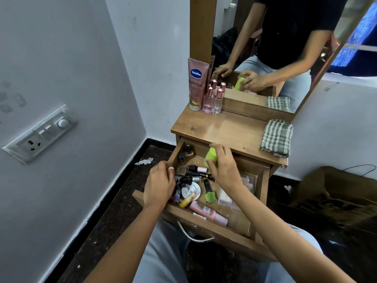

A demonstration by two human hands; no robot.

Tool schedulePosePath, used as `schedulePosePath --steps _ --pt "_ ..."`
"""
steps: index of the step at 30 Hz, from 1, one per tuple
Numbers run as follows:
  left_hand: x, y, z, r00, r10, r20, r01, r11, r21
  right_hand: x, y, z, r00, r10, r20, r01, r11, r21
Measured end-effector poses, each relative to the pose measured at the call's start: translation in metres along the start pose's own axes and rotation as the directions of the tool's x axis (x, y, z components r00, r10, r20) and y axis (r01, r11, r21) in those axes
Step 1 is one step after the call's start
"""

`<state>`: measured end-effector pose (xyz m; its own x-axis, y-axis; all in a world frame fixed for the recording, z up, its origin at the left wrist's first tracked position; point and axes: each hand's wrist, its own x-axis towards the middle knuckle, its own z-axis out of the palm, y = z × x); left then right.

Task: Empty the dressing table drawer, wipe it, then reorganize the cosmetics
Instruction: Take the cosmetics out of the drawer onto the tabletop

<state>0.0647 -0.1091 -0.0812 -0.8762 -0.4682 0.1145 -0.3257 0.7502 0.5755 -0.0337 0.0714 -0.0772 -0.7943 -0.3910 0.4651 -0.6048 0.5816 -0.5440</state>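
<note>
Standing by, I see the person's right hand [223,170] with its fingers curled round a lime-green plastic container [211,155] over the back of the open wooden drawer [222,234]. The fingers cover much of the container, so its shape is hard to make out. The left hand [159,184] grips the drawer's left wall, most fingertips tucked out of sight.

Just beside those fingers lie small dark nail-polish bottles [188,173], blurred together, and a round white tin [190,192]. Under the right wrist lie a green nail-polish bottle [210,196] and clear packets [226,198], partly hidden by the forearm. A pink plastic tube [208,214] lies against the drawer front.

Beyond the right fingertips, on the wooden table top [230,127], lies a folded green-checked cloth [276,137]. A tall pink Vaseline tube [196,84] and pink-capped glass bottles [209,100] stand against the mirror [265,48].
</note>
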Motion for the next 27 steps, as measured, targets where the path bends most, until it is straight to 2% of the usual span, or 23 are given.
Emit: schedulePosePath --steps 5,8,12,20,24,27 --pt "0.000 0.000 0.000 1.000 0.007 -0.002 -0.007 1.000 -0.022 0.055 -0.007 -0.028 0.976 0.053 -0.213 -0.040 0.997 0.064" --pt "-0.001 -0.001 0.001 1.000 0.005 -0.004 -0.005 1.000 -0.026 0.091 0.007 -0.041 0.957 0.104 -0.272 -0.096 0.994 0.043" --pt "0.000 -0.001 0.001 1.000 0.003 -0.002 -0.003 1.000 -0.012 0.116 0.028 -0.038 0.952 0.200 -0.232 -0.196 0.980 0.042" --pt "0.001 -0.001 0.001 1.000 0.010 -0.002 -0.010 1.000 -0.007 0.126 0.051 -0.016 0.951 0.267 -0.159 -0.259 0.964 0.065" --pt "0.001 -0.002 0.001 1.000 0.004 -0.003 -0.004 1.000 -0.005 0.139 0.056 -0.008 0.931 0.324 -0.169 -0.315 0.946 0.079" --pt "0.001 -0.001 0.001 1.000 -0.009 -0.002 0.009 1.000 -0.002 0.150 0.059 -0.003 0.905 0.406 -0.125 -0.385 0.909 0.159"
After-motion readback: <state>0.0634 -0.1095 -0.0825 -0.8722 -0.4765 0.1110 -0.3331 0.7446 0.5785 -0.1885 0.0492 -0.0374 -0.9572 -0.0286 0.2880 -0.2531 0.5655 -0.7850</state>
